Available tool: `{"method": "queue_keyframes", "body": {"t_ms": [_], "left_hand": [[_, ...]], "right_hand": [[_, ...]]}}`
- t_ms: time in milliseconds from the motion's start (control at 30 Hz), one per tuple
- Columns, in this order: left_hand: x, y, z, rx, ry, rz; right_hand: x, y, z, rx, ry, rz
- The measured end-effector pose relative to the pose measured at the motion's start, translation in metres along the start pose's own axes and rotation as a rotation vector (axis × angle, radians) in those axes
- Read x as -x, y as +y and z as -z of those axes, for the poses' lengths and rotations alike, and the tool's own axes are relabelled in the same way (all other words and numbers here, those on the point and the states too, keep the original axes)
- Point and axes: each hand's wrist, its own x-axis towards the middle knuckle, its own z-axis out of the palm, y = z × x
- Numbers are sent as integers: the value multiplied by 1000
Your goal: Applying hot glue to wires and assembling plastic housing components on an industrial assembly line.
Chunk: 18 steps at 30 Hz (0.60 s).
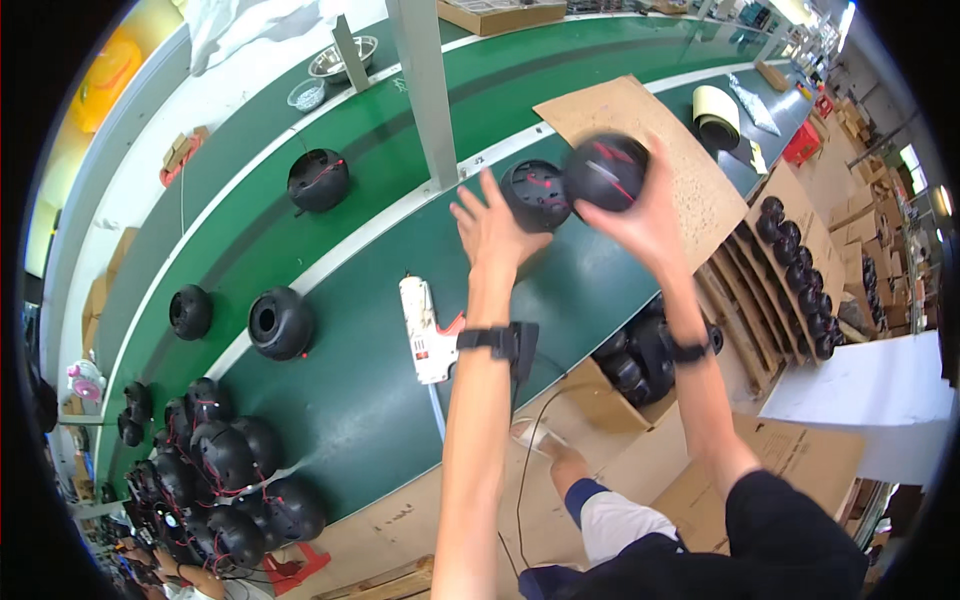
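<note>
My right hand (645, 225) grips a round black shell (605, 172) with a red wire, slightly blurred, above the right part of the green bench. Close beside it, a second black shell (537, 195) faces up with its hollow inside and red wire ends showing. My left hand (495, 230) is by this second shell, fingers spread and pointing away from me; its thumb side is hidden against the shell, so I cannot tell whether they touch. A white glue gun (425, 335) with a red trigger lies on the bench, left of my left wrist.
Many-wired black shells (225, 455) crowd the bench's left end. Single shells (280, 323) stand along the green belt (380, 160). A metal post (425, 100) rises at the bench's far edge. Cardboard (700, 190) lies to the right, near a yellowish roll (716, 112). A box of shells (610, 395) sits below.
</note>
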Motion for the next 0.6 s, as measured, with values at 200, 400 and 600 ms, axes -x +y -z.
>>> {"method": "queue_keyframes", "body": {"t_ms": [200,400,600], "left_hand": [[-47,54,-50,82,-92,-10],[120,42,69,611,120,-146],[492,-110,250,834,131,99]], "right_hand": [[159,10,157,-290,-153,-386],[218,-9,195,-128,-844,-321],[302,-176,94,-128,-1786,171]]}}
